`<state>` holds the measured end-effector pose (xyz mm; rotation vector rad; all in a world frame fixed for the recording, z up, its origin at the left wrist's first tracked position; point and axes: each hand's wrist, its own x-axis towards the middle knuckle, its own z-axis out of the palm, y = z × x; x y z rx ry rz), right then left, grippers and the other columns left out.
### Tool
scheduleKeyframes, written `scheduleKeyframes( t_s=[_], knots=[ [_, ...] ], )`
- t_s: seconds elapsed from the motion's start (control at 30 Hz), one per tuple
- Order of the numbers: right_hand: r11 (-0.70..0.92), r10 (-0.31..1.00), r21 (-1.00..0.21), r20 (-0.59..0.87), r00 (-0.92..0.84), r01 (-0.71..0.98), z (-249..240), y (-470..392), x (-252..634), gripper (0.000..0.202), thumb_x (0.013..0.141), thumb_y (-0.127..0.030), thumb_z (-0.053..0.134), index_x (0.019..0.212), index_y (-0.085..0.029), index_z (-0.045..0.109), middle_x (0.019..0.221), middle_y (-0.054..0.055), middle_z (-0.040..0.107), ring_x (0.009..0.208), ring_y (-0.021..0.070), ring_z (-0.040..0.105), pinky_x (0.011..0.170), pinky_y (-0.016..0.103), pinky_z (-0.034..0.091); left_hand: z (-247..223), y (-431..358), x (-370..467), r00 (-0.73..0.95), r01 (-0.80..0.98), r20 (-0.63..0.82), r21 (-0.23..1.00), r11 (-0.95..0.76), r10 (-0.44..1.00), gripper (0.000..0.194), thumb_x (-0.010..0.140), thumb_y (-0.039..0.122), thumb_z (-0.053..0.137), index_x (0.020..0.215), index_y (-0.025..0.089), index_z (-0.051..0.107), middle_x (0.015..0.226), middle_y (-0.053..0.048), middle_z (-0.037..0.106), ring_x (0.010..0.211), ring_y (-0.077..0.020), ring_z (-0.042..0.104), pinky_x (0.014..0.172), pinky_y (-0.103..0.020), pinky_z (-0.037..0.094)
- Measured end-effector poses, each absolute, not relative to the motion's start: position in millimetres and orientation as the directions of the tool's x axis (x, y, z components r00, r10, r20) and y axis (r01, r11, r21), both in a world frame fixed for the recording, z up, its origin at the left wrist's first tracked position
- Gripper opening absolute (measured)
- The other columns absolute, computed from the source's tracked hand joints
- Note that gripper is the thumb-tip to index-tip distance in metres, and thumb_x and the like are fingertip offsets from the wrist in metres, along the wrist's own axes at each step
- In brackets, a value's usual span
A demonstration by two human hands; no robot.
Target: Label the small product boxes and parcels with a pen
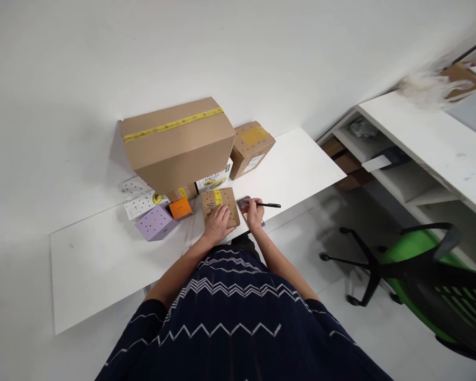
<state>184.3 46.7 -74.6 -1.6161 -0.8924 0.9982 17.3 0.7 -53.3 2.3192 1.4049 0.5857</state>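
We rest our left hand [217,225] on the small brown box [227,202], which sits at the near edge of the white table [99,264]. Its fingers are extended across the top face, lying nearly side by side; the thumb is near the lower edge.

We hold the black pen [270,205] in our right hand [254,210], the fingers bent and pinching the barrel. The pen's shaft projects to the right. Beneath this hand lies a phone-like flat object [244,201] (partly covered, so its full outline cannot be read), just beside the small brown box.

Behind the small brown box we have the large carton [182,143], sealed with yellow tape, and the medium carton [252,148] to its right. To the left of the small brown box stand the orange box [181,209] and the lilac box [155,223].
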Motion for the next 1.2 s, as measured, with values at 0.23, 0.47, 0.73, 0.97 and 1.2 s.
scheduleKeyframes(
  t_s=[0.23, 0.47, 0.73, 0.97, 1.2],
  knots=[
    [-0.337, 0.877, -0.583, -0.479, 0.022, 0.739, -112, 28, 200, 0.015, 0.076, -0.019, 0.069, 0.067, -0.019, 0.056, 0.061, 0.004, 0.063, 0.063, 0.0194, 0.063, 0.062, 0.028, 0.047, -53, -14, 3, 0.385, 0.776, 0.158, 0.477, -0.412, 0.909, 0.064, 0.081, 0.041, 0.073, 0.135, 0.014, 0.054, 0.142, -0.021, 0.054, 0.139, -0.0383, 0.044, 0.117, -0.056, 0.035],
    [-0.330, 0.850, -0.501, -0.526, 0.021, 0.800, -122, 31, 188, 0.018, 0.078, -0.024, 0.070, 0.091, -0.012, 0.068, 0.087, 0.010, 0.070, 0.084, 0.0207, 0.063, 0.072, 0.026, 0.043, -49, -15, 2, 0.419, 0.831, 0.182, 0.318, -0.456, 0.890, 0.061, 0.083, 0.046, 0.070, 0.132, 0.013, 0.056, 0.139, -0.020, 0.057, 0.136, -0.0360, 0.049, 0.114, -0.051, 0.041],
    [-0.334, 0.921, -0.252, -0.294, 0.257, 0.908, -112, 24, 219, 0.059, 0.088, -0.045, 0.061, 0.139, -0.018, 0.049, 0.136, 0.019, 0.051, 0.121, 0.0322, 0.048, 0.093, 0.038, 0.040, -49, -16, 2, 0.421, 0.827, 0.203, 0.315, -0.466, 0.884, 0.061, 0.084, 0.048, 0.068, 0.132, 0.012, 0.057, 0.137, -0.021, 0.058, 0.136, -0.0363, 0.049, 0.114, -0.051, 0.040],
    [-0.274, 0.934, -0.292, -0.308, 0.181, 0.916, -115, 25, 217, 0.066, 0.086, -0.040, 0.063, 0.146, -0.020, 0.043, 0.145, 0.018, 0.046, 0.126, 0.0340, 0.043, 0.101, 0.045, 0.037, -47, -14, 4, 0.413, 0.835, 0.189, 0.311, -0.453, 0.891, 0.060, 0.084, 0.048, 0.068, 0.132, 0.013, 0.058, 0.137, -0.021, 0.058, 0.136, -0.0366, 0.048, 0.114, -0.050, 0.039],
    [-0.600, 0.783, -0.792, -0.553, 0.285, 0.109, -84, 28, 227, 0.059, 0.078, -0.042, 0.061, 0.133, -0.021, 0.054, 0.104, 0.008, 0.067, 0.090, 0.0227, 0.063, 0.078, 0.035, 0.053, -45, -14, 4, 0.418, 0.847, 0.162, 0.285, -0.448, 0.894, 0.060, 0.083, 0.048, 0.068, 0.131, 0.013, 0.058, 0.135, -0.020, 0.059, 0.135, -0.0359, 0.048, 0.114, -0.049, 0.040]
  ],
)
